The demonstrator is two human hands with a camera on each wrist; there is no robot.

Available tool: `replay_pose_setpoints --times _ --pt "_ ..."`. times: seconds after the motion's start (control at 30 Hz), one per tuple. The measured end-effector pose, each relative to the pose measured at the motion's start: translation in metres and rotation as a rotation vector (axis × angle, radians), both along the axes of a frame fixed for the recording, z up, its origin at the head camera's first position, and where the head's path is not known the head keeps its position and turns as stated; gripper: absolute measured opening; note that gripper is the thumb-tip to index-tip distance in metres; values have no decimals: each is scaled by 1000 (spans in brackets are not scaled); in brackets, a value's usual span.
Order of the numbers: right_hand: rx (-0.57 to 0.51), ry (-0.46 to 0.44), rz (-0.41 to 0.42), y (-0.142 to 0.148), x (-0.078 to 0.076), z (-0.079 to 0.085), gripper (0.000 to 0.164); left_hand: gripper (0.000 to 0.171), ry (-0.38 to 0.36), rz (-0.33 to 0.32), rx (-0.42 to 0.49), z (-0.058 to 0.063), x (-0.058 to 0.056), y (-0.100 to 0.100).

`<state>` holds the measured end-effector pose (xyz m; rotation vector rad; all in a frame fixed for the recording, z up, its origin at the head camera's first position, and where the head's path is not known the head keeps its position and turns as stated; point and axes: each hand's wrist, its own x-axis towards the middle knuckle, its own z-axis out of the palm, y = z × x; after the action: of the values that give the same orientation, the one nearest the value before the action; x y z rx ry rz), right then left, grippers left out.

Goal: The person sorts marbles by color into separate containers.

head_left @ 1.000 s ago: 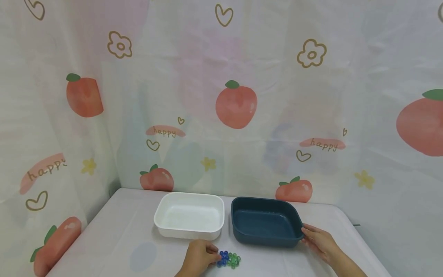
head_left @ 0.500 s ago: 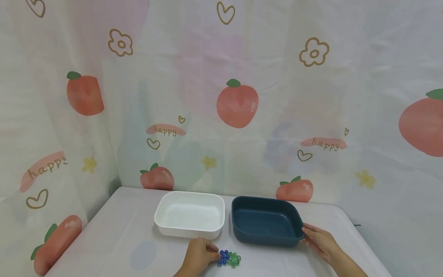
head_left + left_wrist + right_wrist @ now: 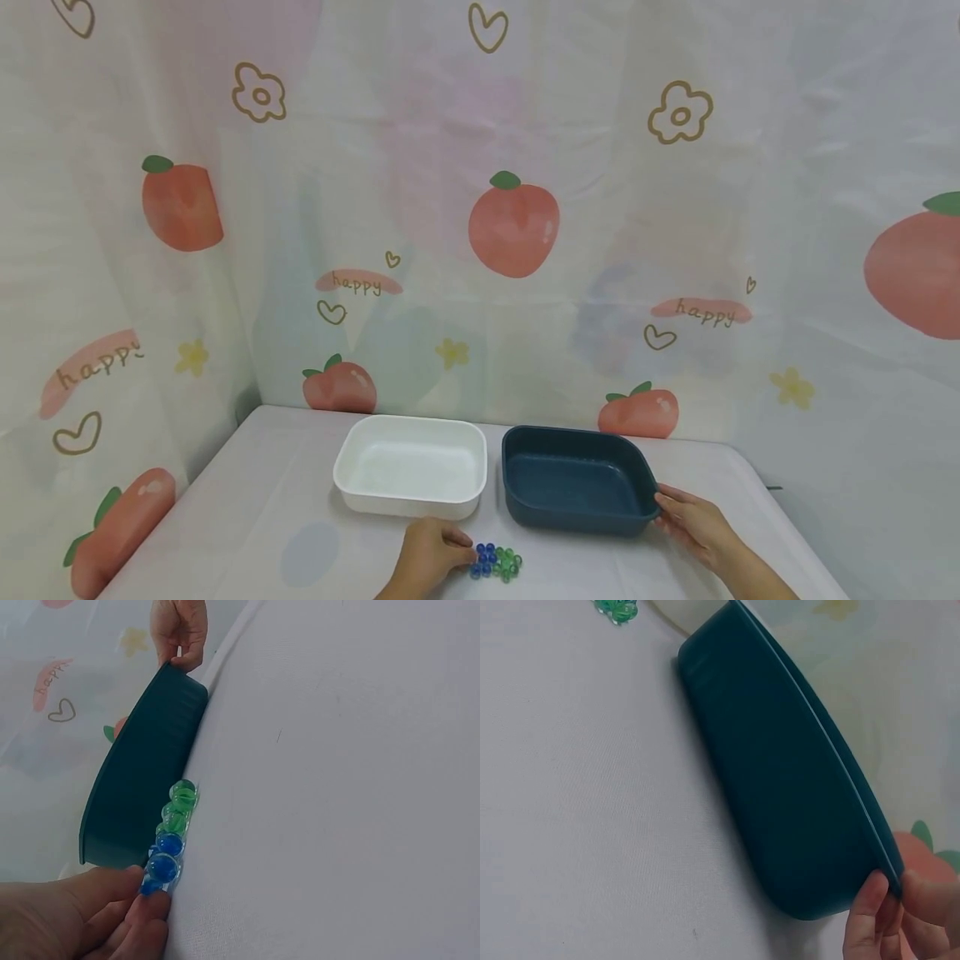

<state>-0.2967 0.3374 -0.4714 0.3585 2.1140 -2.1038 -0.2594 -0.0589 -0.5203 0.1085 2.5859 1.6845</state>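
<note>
"Left grip (image 3: 429, 554) first: what has it got?"

"Its thumb and a fingertip seem to pinch the outermost blue marble (image 3: 150, 887), at the left edge of the bunch, down on the surface (image 3: 247, 508)"

"And the right grip (image 3: 697, 527)?"

"That one pinches the rim of the dark teal container (image 3: 573, 518) at its right end, steadying it, by the look of it"

"So how should the person lift the marble well?"

"Likely with light, even pressure from both sides, since smooth round glass could squirt away. A straight upward lift would spare the neighbours; a sideways drag might set the rest rolling. The right grip should bear gently, lest the container tip or slide"

"How do the marbles look?"

"Glossy and see-through. The other blue marbles (image 3: 491, 558) are deep-coloured, packed against the green marbles (image 3: 184, 799), which are paler, with streaks inside. All of them sit in front of the gap between the white container (image 3: 411, 506) and the teal one; the head view shows no marbles in either"
</note>
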Motion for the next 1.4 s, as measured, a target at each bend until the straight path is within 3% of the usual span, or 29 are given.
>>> replay_pose_setpoints --times 0.43,0.73,0.93,1.2,1.4 --pt "-37 -29 9 5 -1 0 57 11 -161 38 136 7 -6 0" --pt "-54 -32 13 2 1 2 55 15 -273 7 236 15 -12 3" --pt "-68 -24 20 1 0 1 53 18 -266 2 264 19 -15 8" --pt "-110 -27 19 4 0 0 48 20 -276 3 297 35 -20 19" --pt "-132 -31 28 5 -1 -1 42 21 -241 -25 338 41 -20 23"
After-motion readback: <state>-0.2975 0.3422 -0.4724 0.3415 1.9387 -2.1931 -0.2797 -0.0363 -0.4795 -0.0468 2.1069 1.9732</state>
